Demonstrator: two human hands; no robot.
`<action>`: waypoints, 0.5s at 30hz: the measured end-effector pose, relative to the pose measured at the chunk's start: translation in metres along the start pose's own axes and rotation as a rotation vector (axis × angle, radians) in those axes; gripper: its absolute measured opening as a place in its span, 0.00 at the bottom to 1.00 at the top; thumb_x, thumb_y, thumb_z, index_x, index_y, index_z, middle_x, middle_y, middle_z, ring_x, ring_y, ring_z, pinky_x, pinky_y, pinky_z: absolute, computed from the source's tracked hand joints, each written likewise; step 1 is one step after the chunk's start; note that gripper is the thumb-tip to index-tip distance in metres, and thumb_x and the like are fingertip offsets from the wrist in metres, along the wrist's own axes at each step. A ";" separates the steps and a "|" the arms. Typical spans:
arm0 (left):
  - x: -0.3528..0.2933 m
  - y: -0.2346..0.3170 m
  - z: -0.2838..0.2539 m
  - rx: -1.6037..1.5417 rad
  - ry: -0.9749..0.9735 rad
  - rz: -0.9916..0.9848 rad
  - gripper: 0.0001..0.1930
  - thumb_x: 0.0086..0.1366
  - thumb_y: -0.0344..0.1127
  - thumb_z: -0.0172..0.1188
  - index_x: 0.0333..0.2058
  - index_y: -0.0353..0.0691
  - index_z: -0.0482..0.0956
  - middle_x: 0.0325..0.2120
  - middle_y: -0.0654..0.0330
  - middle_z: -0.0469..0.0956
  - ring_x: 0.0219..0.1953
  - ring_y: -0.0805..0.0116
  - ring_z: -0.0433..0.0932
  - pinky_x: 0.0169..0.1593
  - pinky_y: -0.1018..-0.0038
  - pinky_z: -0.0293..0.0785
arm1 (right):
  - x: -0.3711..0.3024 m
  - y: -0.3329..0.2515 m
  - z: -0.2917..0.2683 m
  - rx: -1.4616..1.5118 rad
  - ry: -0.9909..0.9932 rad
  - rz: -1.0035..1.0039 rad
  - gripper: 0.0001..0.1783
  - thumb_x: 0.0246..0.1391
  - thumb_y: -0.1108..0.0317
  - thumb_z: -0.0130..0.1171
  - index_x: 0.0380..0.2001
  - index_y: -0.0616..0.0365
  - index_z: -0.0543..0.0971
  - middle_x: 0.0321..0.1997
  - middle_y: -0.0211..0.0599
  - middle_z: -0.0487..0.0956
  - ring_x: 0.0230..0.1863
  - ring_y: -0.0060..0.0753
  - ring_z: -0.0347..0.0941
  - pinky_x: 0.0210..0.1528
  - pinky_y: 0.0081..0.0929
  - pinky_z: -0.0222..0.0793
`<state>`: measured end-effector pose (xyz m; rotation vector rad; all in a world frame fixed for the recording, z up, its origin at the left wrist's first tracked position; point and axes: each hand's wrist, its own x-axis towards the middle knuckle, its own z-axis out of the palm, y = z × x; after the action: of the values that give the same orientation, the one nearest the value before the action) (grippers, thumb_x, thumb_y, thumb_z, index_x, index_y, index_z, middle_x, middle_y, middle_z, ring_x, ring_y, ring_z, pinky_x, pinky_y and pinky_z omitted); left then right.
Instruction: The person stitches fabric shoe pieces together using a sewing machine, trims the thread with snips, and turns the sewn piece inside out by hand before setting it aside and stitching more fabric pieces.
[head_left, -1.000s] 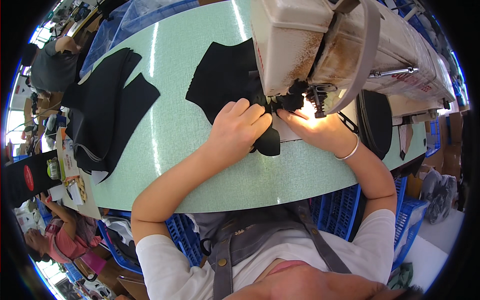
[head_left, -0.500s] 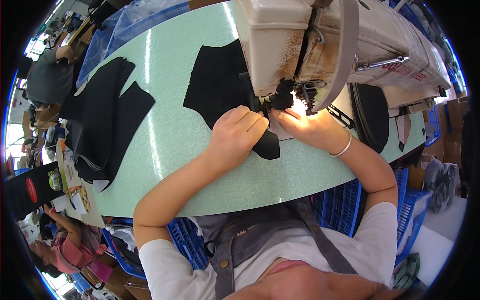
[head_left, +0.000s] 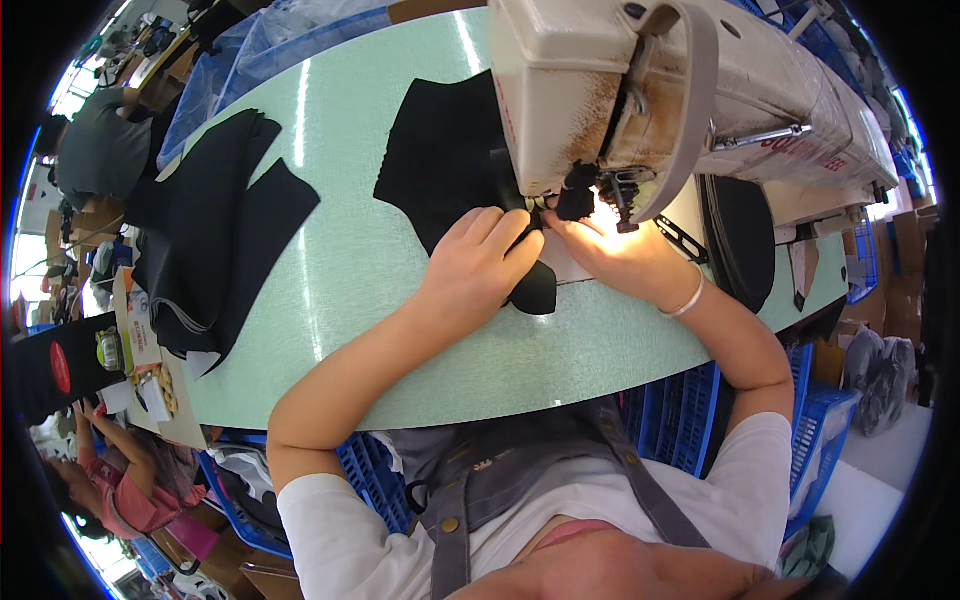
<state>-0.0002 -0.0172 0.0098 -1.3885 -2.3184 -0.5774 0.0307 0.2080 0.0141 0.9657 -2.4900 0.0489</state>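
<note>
A black fabric piece (head_left: pixel 440 140) lies on the pale green table, with its right edge running under the head of a sewing machine (head_left: pixel 560 90). My left hand (head_left: pixel 483 262) is closed on this fabric just in front of the needle area, its fingers bent and pressed together. A narrow end of black cloth pokes out below that hand. Close by on the right, my right hand (head_left: pixel 625 262) has its fingertips at the fabric edge beside the lit needle area. The machine's lamp glares over those fingers, and the needle itself is hidden.
Stacked black fabric pieces (head_left: pixel 225 230) lie on the left of the green table (head_left: pixel 400 385). More dark cut pieces (head_left: pixel 738 240) sit right of the needle area. Blue crates (head_left: pixel 675 405) stand below the table edge. Two other people are at the far left.
The view has shifted slightly. Both hands stay at the needle area, and the black fabric has moved little under them. The person at lower left has moved an arm.
</note>
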 end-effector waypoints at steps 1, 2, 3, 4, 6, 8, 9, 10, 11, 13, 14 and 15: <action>0.002 0.001 -0.002 0.058 0.055 0.019 0.16 0.44 0.29 0.61 0.36 0.38 0.78 0.38 0.59 0.75 0.40 0.61 0.74 0.43 0.64 0.72 | -0.005 -0.002 -0.003 -0.003 -0.132 0.072 0.16 0.47 0.71 0.59 0.43 0.58 0.80 0.35 0.29 0.80 0.29 0.26 0.77 0.31 0.25 0.73; 0.001 0.002 -0.006 0.122 0.106 0.029 0.16 0.45 0.29 0.60 0.37 0.38 0.78 0.39 0.60 0.73 0.41 0.62 0.73 0.44 0.63 0.72 | -0.004 -0.005 -0.005 0.013 0.047 0.027 0.18 0.45 0.71 0.57 0.43 0.61 0.78 0.28 0.33 0.74 0.30 0.35 0.72 0.40 0.38 0.69; 0.000 0.002 -0.009 0.135 0.107 0.020 0.16 0.45 0.29 0.60 0.37 0.38 0.78 0.39 0.60 0.73 0.41 0.62 0.73 0.44 0.63 0.72 | -0.016 -0.008 -0.011 -0.010 -0.125 0.109 0.18 0.44 0.70 0.57 0.41 0.61 0.78 0.28 0.37 0.74 0.34 0.37 0.72 0.43 0.42 0.68; -0.003 0.006 -0.015 0.173 0.061 -0.016 0.15 0.46 0.29 0.58 0.37 0.38 0.77 0.38 0.60 0.72 0.41 0.62 0.73 0.44 0.63 0.71 | -0.015 -0.005 -0.017 -0.067 -0.043 0.105 0.15 0.45 0.71 0.57 0.39 0.61 0.78 0.28 0.38 0.73 0.35 0.38 0.72 0.43 0.41 0.68; -0.006 0.007 -0.022 0.187 -0.047 -0.054 0.15 0.47 0.28 0.57 0.37 0.38 0.75 0.36 0.60 0.72 0.38 0.64 0.72 0.42 0.68 0.69 | -0.013 0.011 -0.025 -0.113 0.042 0.086 0.13 0.45 0.71 0.56 0.37 0.61 0.78 0.27 0.39 0.73 0.35 0.39 0.72 0.43 0.41 0.68; -0.009 0.006 -0.020 0.140 -0.053 -0.054 0.14 0.48 0.27 0.57 0.37 0.38 0.75 0.34 0.61 0.72 0.37 0.65 0.72 0.40 0.69 0.68 | -0.015 0.045 -0.031 -0.098 -0.242 0.002 0.06 0.49 0.72 0.55 0.32 0.60 0.77 0.26 0.41 0.72 0.33 0.39 0.71 0.43 0.40 0.69; -0.010 0.005 -0.019 0.092 -0.059 -0.043 0.13 0.48 0.27 0.56 0.36 0.38 0.75 0.32 0.61 0.71 0.35 0.66 0.72 0.39 0.71 0.67 | -0.039 0.055 -0.021 -0.109 -0.243 0.003 0.06 0.49 0.72 0.55 0.32 0.60 0.77 0.26 0.41 0.72 0.33 0.39 0.71 0.43 0.40 0.69; -0.006 0.003 -0.019 0.086 -0.050 -0.026 0.13 0.48 0.27 0.56 0.36 0.38 0.75 0.32 0.61 0.71 0.35 0.66 0.72 0.39 0.71 0.67 | -0.056 0.085 -0.007 0.104 -0.253 0.067 0.05 0.50 0.72 0.55 0.31 0.59 0.77 0.27 0.41 0.73 0.33 0.39 0.72 0.42 0.39 0.69; -0.004 0.001 -0.019 0.065 -0.085 0.009 0.12 0.49 0.27 0.56 0.35 0.39 0.75 0.30 0.62 0.71 0.33 0.66 0.72 0.37 0.72 0.67 | -0.049 0.099 0.019 0.329 -0.255 0.125 0.05 0.51 0.72 0.55 0.31 0.59 0.78 0.27 0.42 0.74 0.33 0.39 0.73 0.41 0.37 0.70; -0.001 -0.004 -0.016 0.048 -0.114 0.049 0.11 0.49 0.26 0.56 0.35 0.39 0.75 0.28 0.62 0.70 0.31 0.67 0.72 0.35 0.73 0.66 | -0.043 0.131 0.062 0.778 -0.250 0.232 0.05 0.52 0.72 0.55 0.31 0.58 0.79 0.28 0.43 0.76 0.33 0.38 0.74 0.39 0.35 0.71; -0.003 -0.008 -0.014 0.004 -0.108 0.048 0.11 0.50 0.26 0.56 0.34 0.39 0.75 0.27 0.63 0.69 0.29 0.68 0.72 0.34 0.73 0.65 | -0.042 0.134 0.065 1.007 -0.245 0.272 0.05 0.53 0.73 0.55 0.31 0.58 0.79 0.29 0.44 0.77 0.33 0.38 0.75 0.38 0.34 0.71; -0.004 -0.010 -0.012 -0.042 -0.101 0.049 0.10 0.50 0.27 0.56 0.34 0.39 0.75 0.26 0.63 0.68 0.28 0.68 0.72 0.33 0.73 0.65 | -0.046 0.135 0.064 1.003 -0.243 0.265 0.05 0.53 0.73 0.55 0.31 0.58 0.79 0.29 0.44 0.77 0.33 0.38 0.75 0.38 0.34 0.71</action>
<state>-0.0060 -0.0310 0.0161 -1.5222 -2.3559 -0.5560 -0.0529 0.3261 -0.0455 0.9966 -2.7841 1.4433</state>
